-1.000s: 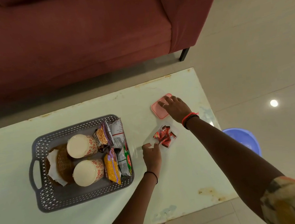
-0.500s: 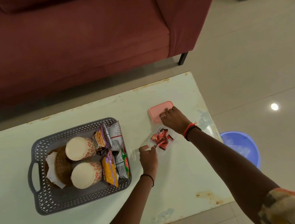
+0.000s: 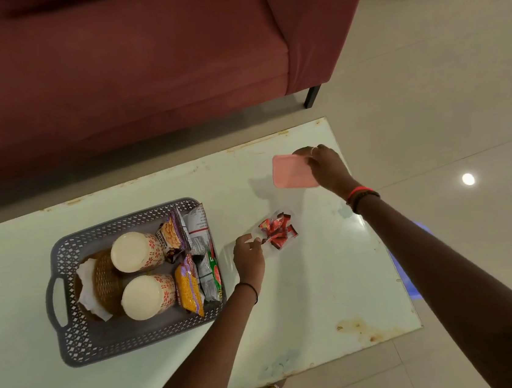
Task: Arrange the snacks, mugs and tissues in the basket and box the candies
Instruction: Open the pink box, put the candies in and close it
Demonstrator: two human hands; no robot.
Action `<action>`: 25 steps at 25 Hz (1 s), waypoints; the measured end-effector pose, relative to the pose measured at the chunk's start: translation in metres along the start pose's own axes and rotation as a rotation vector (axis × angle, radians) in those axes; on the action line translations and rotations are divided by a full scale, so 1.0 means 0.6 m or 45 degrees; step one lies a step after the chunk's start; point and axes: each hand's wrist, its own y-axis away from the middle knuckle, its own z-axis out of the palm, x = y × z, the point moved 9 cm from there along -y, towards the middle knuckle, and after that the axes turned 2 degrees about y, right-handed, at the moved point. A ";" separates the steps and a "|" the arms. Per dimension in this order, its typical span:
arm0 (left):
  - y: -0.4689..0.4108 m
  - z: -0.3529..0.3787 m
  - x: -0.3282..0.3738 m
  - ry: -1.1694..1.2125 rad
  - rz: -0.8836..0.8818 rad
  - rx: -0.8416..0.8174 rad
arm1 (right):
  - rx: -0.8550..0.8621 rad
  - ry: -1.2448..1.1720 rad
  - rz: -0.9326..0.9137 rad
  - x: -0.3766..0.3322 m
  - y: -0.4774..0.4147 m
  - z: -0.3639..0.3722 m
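Now the pink lid (image 3: 290, 170) is off the tabletop (image 3: 322, 282). One second ago it lay flat under the right hand (image 3: 325, 166). Half a second ago the fingers had moved to its near edge. At present that hand grips the lid by its right edge, thumb and fingers curled round it, and holds it raised at the far right, with a shadow cast on the surface to the left of the lid. The left hand (image 3: 249, 255) has stayed at the left rim of the clear box (image 3: 271, 214). Its thumb and forefinger appear to pinch that rim, though the transparent plastic makes the contact hard to confirm. The candies (image 3: 280, 232) sit inside the box, near the middle of the tabletop, just right of the basket (image 3: 63, 247). The basket already holds two mugs (image 3: 135, 250), the snacks (image 3: 188, 284) and the tissues (image 3: 84, 277). Judgement: the basket stage looks complete and only closing the box remains. The lid must travel nearer and leftward, then seat squarely on the steadied box.
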 end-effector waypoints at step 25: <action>-0.007 0.001 0.019 -0.061 0.200 -0.063 | -0.138 -0.267 0.368 0.024 0.105 0.137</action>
